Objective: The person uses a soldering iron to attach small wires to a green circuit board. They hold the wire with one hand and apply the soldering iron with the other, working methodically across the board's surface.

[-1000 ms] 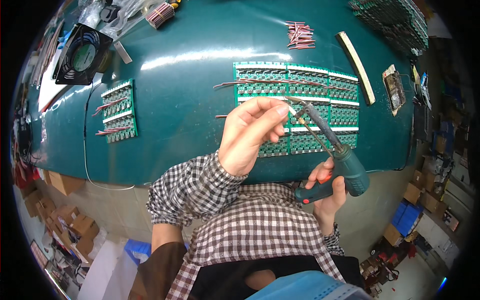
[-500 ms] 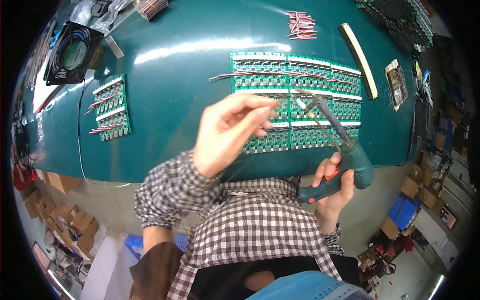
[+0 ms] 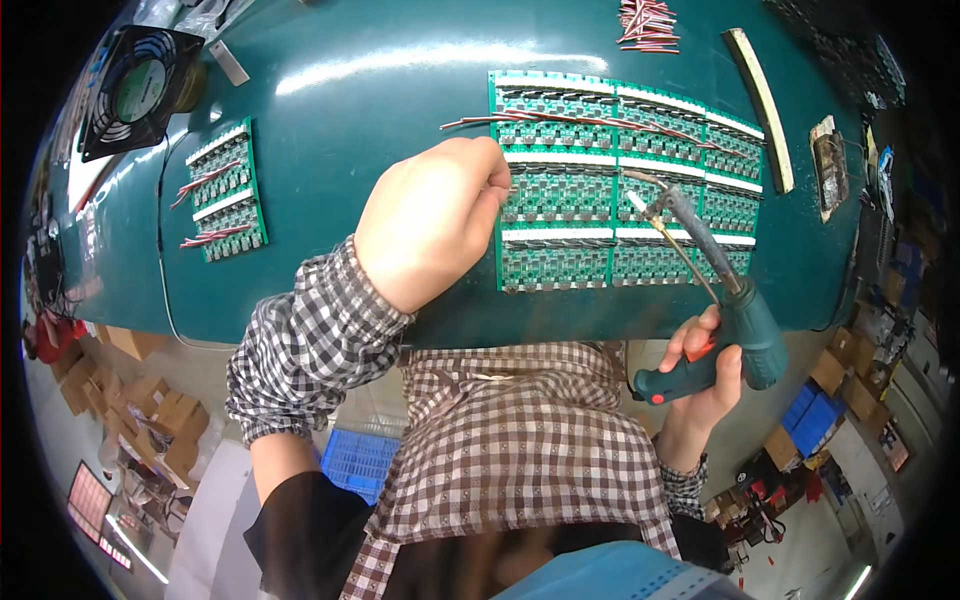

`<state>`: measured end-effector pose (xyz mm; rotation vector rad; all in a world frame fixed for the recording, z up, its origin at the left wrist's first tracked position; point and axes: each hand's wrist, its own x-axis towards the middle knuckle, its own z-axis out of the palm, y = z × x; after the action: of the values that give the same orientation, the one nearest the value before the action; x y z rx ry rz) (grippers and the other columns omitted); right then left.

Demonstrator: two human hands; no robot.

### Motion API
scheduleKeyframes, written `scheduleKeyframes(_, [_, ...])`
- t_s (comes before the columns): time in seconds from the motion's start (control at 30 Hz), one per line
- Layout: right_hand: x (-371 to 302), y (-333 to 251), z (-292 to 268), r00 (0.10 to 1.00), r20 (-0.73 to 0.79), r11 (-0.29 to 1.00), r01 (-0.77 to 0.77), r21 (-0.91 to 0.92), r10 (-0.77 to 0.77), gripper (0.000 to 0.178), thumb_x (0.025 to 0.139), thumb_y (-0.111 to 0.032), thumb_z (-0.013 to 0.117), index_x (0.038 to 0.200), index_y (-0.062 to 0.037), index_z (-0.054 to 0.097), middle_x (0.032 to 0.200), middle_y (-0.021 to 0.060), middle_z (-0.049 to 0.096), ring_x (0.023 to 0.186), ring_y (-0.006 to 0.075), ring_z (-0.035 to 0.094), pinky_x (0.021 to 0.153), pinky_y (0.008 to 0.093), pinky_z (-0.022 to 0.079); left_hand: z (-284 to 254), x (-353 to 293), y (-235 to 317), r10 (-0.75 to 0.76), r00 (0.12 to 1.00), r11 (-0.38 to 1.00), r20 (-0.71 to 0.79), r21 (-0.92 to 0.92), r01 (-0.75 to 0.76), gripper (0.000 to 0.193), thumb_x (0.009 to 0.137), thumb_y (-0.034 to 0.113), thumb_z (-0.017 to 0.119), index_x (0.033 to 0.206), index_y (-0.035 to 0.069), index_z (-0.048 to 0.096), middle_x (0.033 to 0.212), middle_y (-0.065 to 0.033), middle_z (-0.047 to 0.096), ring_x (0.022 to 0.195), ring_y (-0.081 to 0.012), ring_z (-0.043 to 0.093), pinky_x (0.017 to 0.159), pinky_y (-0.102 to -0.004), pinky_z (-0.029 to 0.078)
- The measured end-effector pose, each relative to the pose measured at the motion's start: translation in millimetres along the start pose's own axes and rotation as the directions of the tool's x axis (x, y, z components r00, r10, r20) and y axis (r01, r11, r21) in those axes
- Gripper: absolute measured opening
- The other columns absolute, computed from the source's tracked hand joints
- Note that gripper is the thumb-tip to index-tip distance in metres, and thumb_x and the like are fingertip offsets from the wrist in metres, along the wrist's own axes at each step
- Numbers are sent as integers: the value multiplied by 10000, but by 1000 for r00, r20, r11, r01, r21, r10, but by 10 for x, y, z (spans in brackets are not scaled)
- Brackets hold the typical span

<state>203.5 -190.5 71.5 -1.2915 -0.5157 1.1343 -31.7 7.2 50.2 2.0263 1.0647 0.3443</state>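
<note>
My right hand (image 3: 705, 385) grips a dark green soldering gun (image 3: 752, 335) with a red trigger; its metal tip and thin feed tube point over the circuit boards without clear contact. The green circuit-board panels (image 3: 556, 262) lie side by side on the table, crowded with small parts and white strips. At their left edge, my left hand (image 3: 430, 215) is closed, back upward, fingertips pinched by the middle row. Whatever is in that pinch is hidden. Red and white wires (image 3: 600, 122) lie across the boards' far row.
On the green table (image 3: 340, 150) at the left lie a smaller board panel with wires (image 3: 222, 200) and a black fan (image 3: 143, 92). Beyond the boards is a wire pile (image 3: 648, 25). To the right are a pale curved strip (image 3: 758, 110) and a worn block (image 3: 828, 168).
My left hand has turned over, back up, and its fingers have closed at the boards' left edge. The whole view has shifted slightly; the right hand still holds the soldering gun.
</note>
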Motion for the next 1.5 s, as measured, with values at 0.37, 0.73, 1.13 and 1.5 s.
scheduleKeyframes(0.37, [-39, 3, 24, 999, -21, 996, -49, -76, 47, 518, 905, -370, 583, 1127, 83, 466, 855, 116, 544, 763, 216, 586, 504, 285, 538, 120, 102, -51, 27, 1000, 999, 3, -23, -27, 75, 790, 78, 650, 836, 31, 614, 744, -89, 596, 610, -187, 573, 558, -298, 456])
scheduleKeyframes(0.73, [-42, 17, 91, 998, -19, 999, -52, 0, 52, 513, 868, -248, 639, 1181, 119, 464, 903, 170, 581, 812, 297, 662, 578, 343, 613, 147, 33, -88, -41, 999, 996, -23, -85, 39, 86, 766, 79, 665, 807, 29, 610, 696, -39, 567, 571, -114, 505, 531, -257, 422])
scheduleKeyframes(1.13, [-103, -28, 162, 993, -64, 972, -115, -205, 104, 540, 876, -323, 619, 1238, 51, 473, 903, 127, 572, 791, 245, 651, 551, 316, 599, 164, 99, -138, -148, 987, 942, 54, -295, 158, 69, 763, 46, 647, 804, 3, 612, 692, 7, 547, 611, -39, 470, 545, -206, 400])
scheduleKeyframes(1.5, [-112, -75, 265, 982, -116, 973, -169, -156, 152, 437, 828, -221, 679, 1089, 107, 555, 957, 179, 605, 827, 313, 667, 630, 373, 616, 198, 105, -127, -75, 997, 973, -31, -221, 67, 68, 723, 30, 650, 778, 24, 610, 711, -31, 548, 581, -90, 492, 527, -235, 397])
